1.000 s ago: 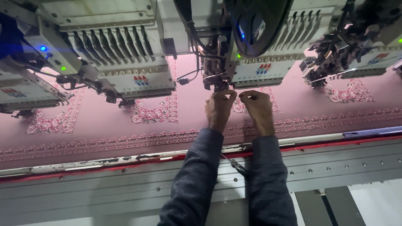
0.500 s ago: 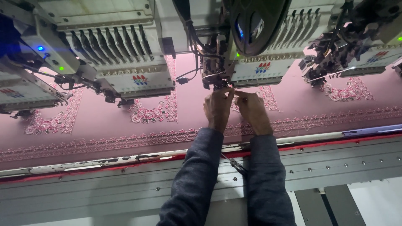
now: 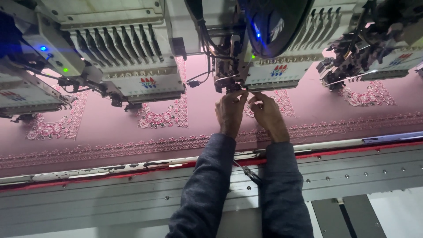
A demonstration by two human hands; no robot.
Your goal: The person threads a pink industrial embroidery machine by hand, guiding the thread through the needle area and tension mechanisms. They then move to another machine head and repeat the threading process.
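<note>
Both hands have risen since a second ago: left hand (image 3: 230,112) and right hand (image 3: 265,115), fingertips together, now pinch at the metal needle assembly (image 3: 230,83) above pink embroidered fabric (image 3: 198,114), possibly holding thread.

A pale, boxy metal embroidery machine head (image 3: 264,72) is hanging over the stretched pink fabric (image 3: 202,105), with its dark needle assembly (image 3: 229,75) pointing down at the cloth. The left hand (image 3: 230,113) and the right hand (image 3: 266,115) are reaching up side by side to the foot of that needle assembly, their fingers (image 3: 240,94) pinching together right beneath it; whatever fine thing they are gripping is too small to make out. Both forearms in dark blue-grey sleeves are stretching across the fabric's embroidered floral border (image 3: 167,143).
</note>
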